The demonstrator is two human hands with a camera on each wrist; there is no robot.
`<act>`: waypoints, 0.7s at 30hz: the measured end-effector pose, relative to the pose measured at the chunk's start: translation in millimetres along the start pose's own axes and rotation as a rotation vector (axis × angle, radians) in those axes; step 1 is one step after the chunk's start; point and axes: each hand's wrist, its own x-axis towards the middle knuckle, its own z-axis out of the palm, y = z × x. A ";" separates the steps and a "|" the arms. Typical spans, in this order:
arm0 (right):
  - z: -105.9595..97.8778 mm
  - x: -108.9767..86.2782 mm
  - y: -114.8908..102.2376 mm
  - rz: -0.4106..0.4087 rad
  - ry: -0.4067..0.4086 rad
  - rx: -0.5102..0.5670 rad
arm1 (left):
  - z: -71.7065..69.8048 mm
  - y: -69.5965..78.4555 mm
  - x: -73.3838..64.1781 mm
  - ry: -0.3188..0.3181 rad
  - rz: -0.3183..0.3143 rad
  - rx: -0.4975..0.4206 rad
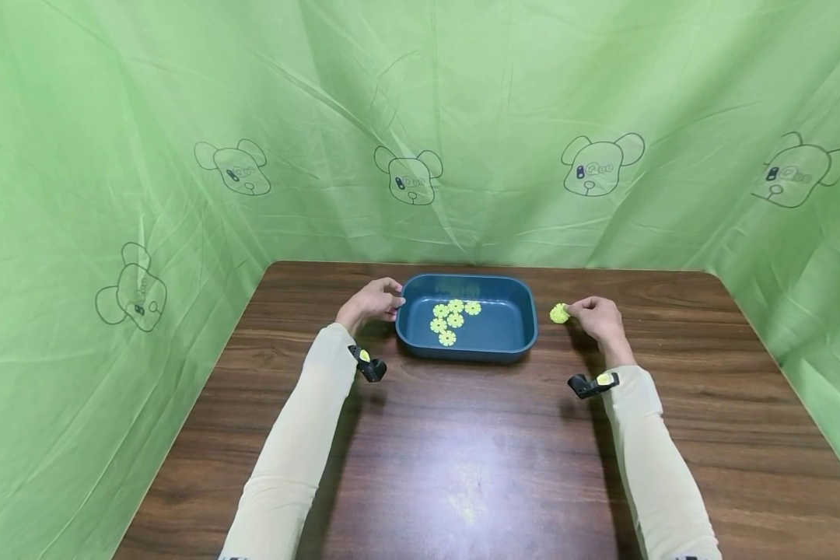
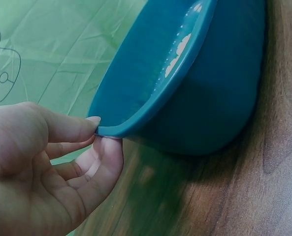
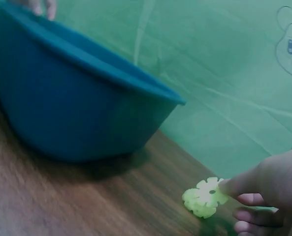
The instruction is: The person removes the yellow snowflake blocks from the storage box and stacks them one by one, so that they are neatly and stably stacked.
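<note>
A dark blue rectangular plastic basin (image 1: 464, 355) sits on the table, with several yellow flower-shaped plastic pieces (image 1: 447, 338) lying flat in its left half. At the basin's left end, my left hand (image 1: 372, 302) pinches the rim (image 2: 111, 132), thumb on top and fingers beneath. To the right of the basin, my right hand (image 1: 600, 319) pinches a yellow flower-shaped piece (image 3: 204, 188) at its edge. Close under that piece another yellow flower-shaped piece (image 3: 197, 209) shows, partly covered by it. The right fingertips are low over the tabletop, apart from the basin.
The brown wood-grain table (image 1: 427, 428) reaches toward me in front of the basin. Green cloth (image 1: 490, 117) with bear-head drawings hangs behind the table and on both sides. A black wrist camera (image 1: 369, 365) is strapped to the left sleeve, and another wrist camera (image 1: 591, 385) to the right.
</note>
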 end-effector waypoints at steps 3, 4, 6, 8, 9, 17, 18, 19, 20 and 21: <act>1.1 2.6 3.0 -0.017 0.027 -0.084 | 0.1 0.3 -0.5 -0.001 -0.001 -0.006; 1.6 3.5 3.5 -0.024 0.033 -0.104 | 0.3 0.4 -0.7 0.000 -0.001 -0.005; 2.4 4.9 3.7 -0.034 0.039 -0.136 | 0.6 0.7 -1.0 0.001 -0.001 -0.008; 3.1 5.0 2.3 -0.031 0.034 -0.141 | 0.9 0.9 -1.0 0.001 -0.003 -0.008; 3.4 5.1 1.6 -0.028 0.029 -0.147 | 1.0 1.1 -1.0 0.002 -0.003 -0.010; 4.1 3.9 -2.9 0.002 0.011 -0.159 | 0.6 1.3 -1.3 0.001 0.002 -0.001; 4.5 4.0 -2.8 0.004 0.012 -0.160 | 0.6 1.3 -1.5 0.001 0.001 -0.001; 4.9 4.6 -2.5 0.006 0.013 -0.159 | 0.6 1.2 -1.7 0.001 -0.002 -0.006; 5.5 5.2 -1.9 0.007 0.013 -0.161 | 0.5 0.9 -1.6 0.002 -0.003 -0.007; 6.1 5.7 -1.5 0.008 0.015 -0.163 | 0.5 0.6 -1.4 0.003 -0.004 -0.007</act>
